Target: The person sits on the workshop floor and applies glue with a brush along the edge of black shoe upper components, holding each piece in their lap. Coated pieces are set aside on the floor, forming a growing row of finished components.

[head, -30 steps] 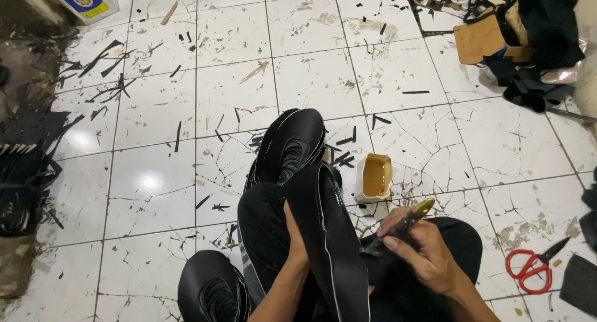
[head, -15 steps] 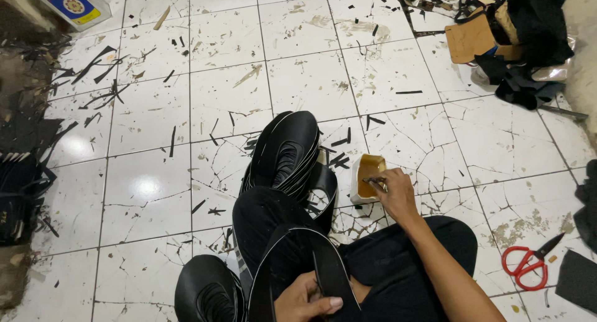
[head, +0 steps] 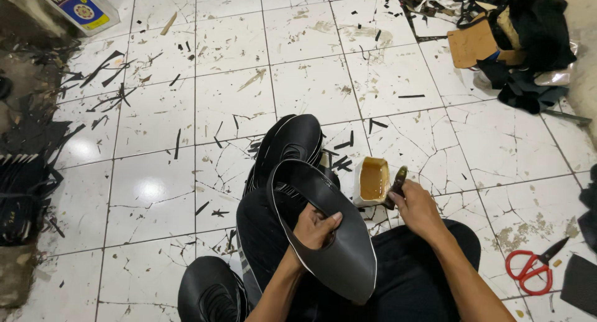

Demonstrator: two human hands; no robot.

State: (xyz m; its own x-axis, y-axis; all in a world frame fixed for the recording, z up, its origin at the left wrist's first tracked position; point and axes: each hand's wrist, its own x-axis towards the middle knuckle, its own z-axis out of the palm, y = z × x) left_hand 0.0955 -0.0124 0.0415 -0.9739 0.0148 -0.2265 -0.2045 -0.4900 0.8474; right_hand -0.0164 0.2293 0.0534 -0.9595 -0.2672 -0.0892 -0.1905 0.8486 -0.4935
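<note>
On the person's lap, low centre: black leather piece (head: 336, 235), smooth, slightly glossy, curved U-shape with a pale edge line, wide rounded end toward the camera. It overlaps a stack of similar black pieces (head: 289, 148) lying ahead on the floor (head: 155, 191).

Floor is white glazed tile, cracked, stained, littered with thin black offcuts. Small open container (head: 372, 180) of amber-brown liquid, off-white walls, sits just right of the stack. Red-handled scissors (head: 532, 266) lie well apart at right. Pile of black scraps and a brown card sheet (head: 476, 45) at top right. Yellow-and-blue tin (head: 78, 8) in the top left corner. Dark stacked strips (head: 25, 191) along the left edge. Another black glossy shape (head: 211, 294) at bottom, beside the left forearm; can't tell what it is.

Nothing blocks the container; the leather piece hides part of the stack behind it.

Left hand (head: 314, 225): closed on the inner edge of the leather piece, thumb on top, fingers curled under, holding it up off the lap.

Right hand (head: 416, 207): fingers pinched narrow round a small dark brush (head: 395, 185), its tip at the container's rim, touching or just beside it.
</note>
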